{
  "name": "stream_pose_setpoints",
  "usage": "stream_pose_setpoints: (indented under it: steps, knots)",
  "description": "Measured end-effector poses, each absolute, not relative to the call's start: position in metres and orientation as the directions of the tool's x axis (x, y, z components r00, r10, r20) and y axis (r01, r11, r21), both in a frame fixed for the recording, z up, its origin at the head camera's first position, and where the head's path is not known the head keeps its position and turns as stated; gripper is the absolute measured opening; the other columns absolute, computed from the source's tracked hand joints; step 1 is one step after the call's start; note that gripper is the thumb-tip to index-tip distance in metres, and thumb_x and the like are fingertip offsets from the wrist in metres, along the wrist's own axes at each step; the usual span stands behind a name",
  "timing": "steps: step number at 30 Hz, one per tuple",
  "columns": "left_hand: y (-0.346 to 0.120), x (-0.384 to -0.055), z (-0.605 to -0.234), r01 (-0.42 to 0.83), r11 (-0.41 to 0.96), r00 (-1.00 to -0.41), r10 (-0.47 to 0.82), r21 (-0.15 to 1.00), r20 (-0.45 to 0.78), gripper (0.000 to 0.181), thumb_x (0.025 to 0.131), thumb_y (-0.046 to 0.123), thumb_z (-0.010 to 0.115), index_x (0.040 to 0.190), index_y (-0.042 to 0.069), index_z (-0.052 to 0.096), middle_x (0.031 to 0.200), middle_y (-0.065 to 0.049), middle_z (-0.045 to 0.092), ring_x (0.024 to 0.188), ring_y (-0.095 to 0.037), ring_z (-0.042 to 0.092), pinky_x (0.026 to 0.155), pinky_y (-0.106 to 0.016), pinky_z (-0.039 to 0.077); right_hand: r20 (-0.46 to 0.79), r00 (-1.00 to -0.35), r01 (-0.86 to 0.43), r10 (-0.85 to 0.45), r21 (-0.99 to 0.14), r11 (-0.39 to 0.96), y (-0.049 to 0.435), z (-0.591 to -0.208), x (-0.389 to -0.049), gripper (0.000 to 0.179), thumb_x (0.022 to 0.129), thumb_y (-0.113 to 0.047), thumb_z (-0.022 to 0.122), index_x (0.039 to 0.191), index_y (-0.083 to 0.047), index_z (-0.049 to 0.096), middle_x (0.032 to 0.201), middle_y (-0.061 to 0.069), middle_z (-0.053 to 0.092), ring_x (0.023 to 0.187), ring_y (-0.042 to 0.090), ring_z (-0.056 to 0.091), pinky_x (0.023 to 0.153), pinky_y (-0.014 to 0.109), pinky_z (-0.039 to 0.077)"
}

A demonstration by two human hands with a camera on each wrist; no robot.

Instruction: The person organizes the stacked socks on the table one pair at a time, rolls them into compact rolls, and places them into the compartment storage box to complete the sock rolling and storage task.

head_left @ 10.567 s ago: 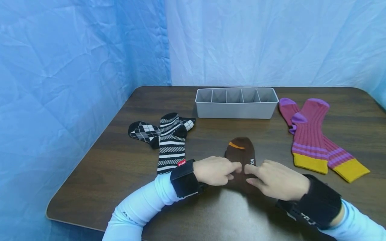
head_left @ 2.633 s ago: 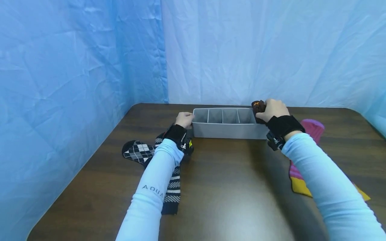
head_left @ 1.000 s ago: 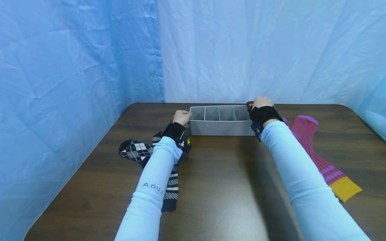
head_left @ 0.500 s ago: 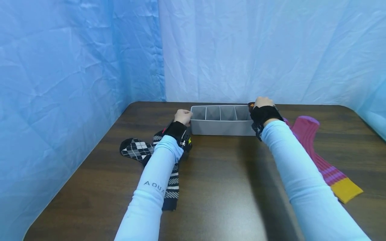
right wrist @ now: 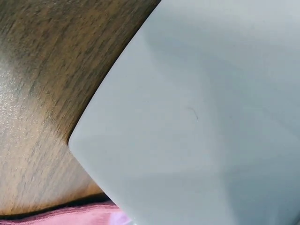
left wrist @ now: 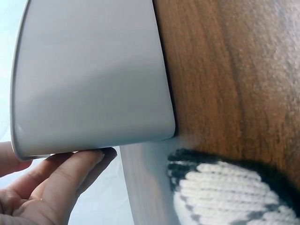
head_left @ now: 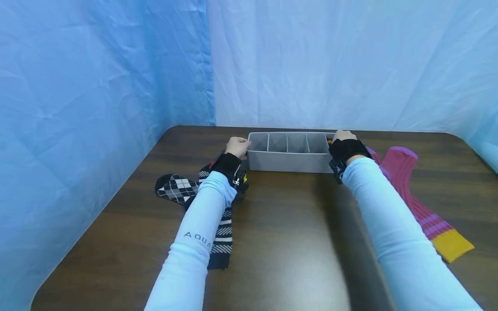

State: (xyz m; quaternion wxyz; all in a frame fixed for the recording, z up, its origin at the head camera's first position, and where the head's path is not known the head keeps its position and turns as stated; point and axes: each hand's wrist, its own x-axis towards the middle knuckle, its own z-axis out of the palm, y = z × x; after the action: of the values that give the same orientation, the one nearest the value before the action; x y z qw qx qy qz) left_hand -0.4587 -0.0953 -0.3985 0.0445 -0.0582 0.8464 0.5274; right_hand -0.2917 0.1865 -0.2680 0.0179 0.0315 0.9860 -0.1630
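Note:
A grey box [head_left: 289,162] with a row of compartments stands at the back of the table. My left hand [head_left: 238,147] pinches the rim at its left end; in the left wrist view, fingers [left wrist: 65,176] lie along the outer wall. My right hand [head_left: 344,135] is down over the rightmost compartment. A sliver of the brown sock [head_left: 329,141] with its orange stripe shows beside that hand. The rest of the sock and the right fingertips are hidden, so I cannot tell how they hold it. In the right wrist view, the box's wall [right wrist: 187,117] fills most of the picture.
Under and beside my left forearm lie a black-and-white striped sock [head_left: 223,235] and an argyle sock [head_left: 178,188], crossed. Right of the box are pink-purple socks [head_left: 400,168] with yellow cuffs, partly behind my right arm. Blue sheets [head_left: 311,65] hang behind the table.
Earlier the brown sock lay flat under both hands; then my right hand held it bunched at the box's right end while my left gripped the box. Since then the sock has sunk lower.

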Motion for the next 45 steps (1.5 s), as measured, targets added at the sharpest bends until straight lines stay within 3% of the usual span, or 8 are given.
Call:
stream_pose_setpoints:
  steps: [9,17,21,26,29,34,40,45]
  knots:
    - [-0.089,-0.46,-0.418,-0.15,0.469,-0.988,-0.04,0.87,-0.149,0.03,0.082,0.028,0.053,0.106,0.011,0.06,0.101,-0.007,0.059,0.067,-0.019,0.063,0.056,-0.03,0.05,-0.058,-0.998,0.026,0.008,-0.31,0.95,0.192,-0.28,-0.287,0.019,0.077,-0.001,0.04,0.066,0.005,0.054,0.059,0.015,0.053,0.05,0.024,0.048,0.042,0.031,0.038]
    - [-0.092,-0.453,-0.407,-0.159,0.476,-0.985,-0.015,0.865,-0.173,0.031,0.081,0.03,0.055,0.107,0.014,0.059,0.106,-0.005,0.058,0.073,-0.021,0.063,0.06,-0.031,0.051,0.131,-0.991,-0.033,-0.02,-0.092,0.995,0.186,-0.287,-0.3,0.01,0.071,0.001,0.052,0.074,0.007,0.059,0.077,0.026,0.059,0.068,0.039,0.056,0.056,0.047,0.045]
    - [-0.091,-0.472,-0.422,-0.166,0.496,-0.984,-0.032,0.853,-0.173,0.033,0.082,0.032,0.054,0.109,0.015,0.059,0.107,-0.005,0.058,0.075,-0.021,0.063,0.063,-0.032,0.051,0.141,-0.99,-0.024,-0.007,-0.118,0.993,0.188,-0.288,-0.302,0.009,0.071,0.002,0.051,0.072,0.008,0.059,0.076,0.026,0.059,0.066,0.037,0.056,0.055,0.046,0.045]
    - [-0.096,-0.497,-0.451,-0.089,0.522,-0.996,-0.029,0.848,-0.086,0.024,0.078,0.033,0.057,0.093,0.016,0.064,0.093,-0.006,0.06,0.062,-0.016,0.061,0.05,-0.027,0.049,0.1,-0.994,-0.053,-0.034,-0.191,0.98,0.193,-0.288,-0.299,0.011,0.073,0.003,0.05,0.065,0.006,0.057,0.067,0.021,0.059,0.056,0.028,0.051,0.047,0.038,0.04]
    - [-0.091,-0.468,-0.422,0.0,0.687,-1.0,-0.002,0.727,0.003,0.03,0.079,0.037,0.053,0.097,0.015,0.061,0.095,-0.008,0.059,0.071,-0.018,0.059,0.056,-0.028,0.048,0.079,-0.994,-0.09,-0.074,-0.221,0.971,0.199,-0.281,-0.298,0.01,0.074,0.0,0.053,0.072,0.007,0.059,0.07,0.021,0.06,0.058,0.027,0.052,0.051,0.035,0.041]
    - [-0.053,-0.357,-0.307,0.18,0.863,-0.981,0.122,0.472,0.152,0.044,0.085,0.033,0.045,0.125,0.016,0.042,0.123,-0.005,0.049,0.107,-0.024,0.049,0.082,-0.039,0.042,0.146,-0.985,-0.125,-0.095,-0.219,0.968,0.219,-0.259,-0.294,0.019,0.075,-0.007,0.056,0.088,0.008,0.06,0.082,0.023,0.06,0.068,0.03,0.055,0.061,0.04,0.042]
    - [0.004,-0.274,-0.278,0.587,0.793,-0.781,0.502,0.163,0.371,0.032,0.083,0.027,0.051,0.112,0.012,0.054,0.111,-0.001,0.057,0.1,-0.015,0.054,0.078,-0.027,0.045,0.14,-0.984,-0.134,-0.113,-0.152,0.979,0.261,-0.254,-0.288,0.02,0.075,-0.006,0.054,0.087,0.009,0.059,0.084,0.025,0.059,0.07,0.032,0.055,0.061,0.044,0.042]
    - [0.056,-0.227,-0.306,0.846,0.532,-0.512,0.832,-0.043,0.213,0.031,0.083,0.027,0.052,0.112,0.018,0.053,0.105,0.006,0.057,0.092,-0.005,0.054,0.072,-0.016,0.044,0.093,-0.995,-0.057,-0.045,-0.143,0.988,0.298,-0.274,-0.281,0.013,0.076,-0.004,0.051,0.075,0.007,0.058,0.067,0.018,0.056,0.057,0.024,0.05,0.05,0.037,0.039]
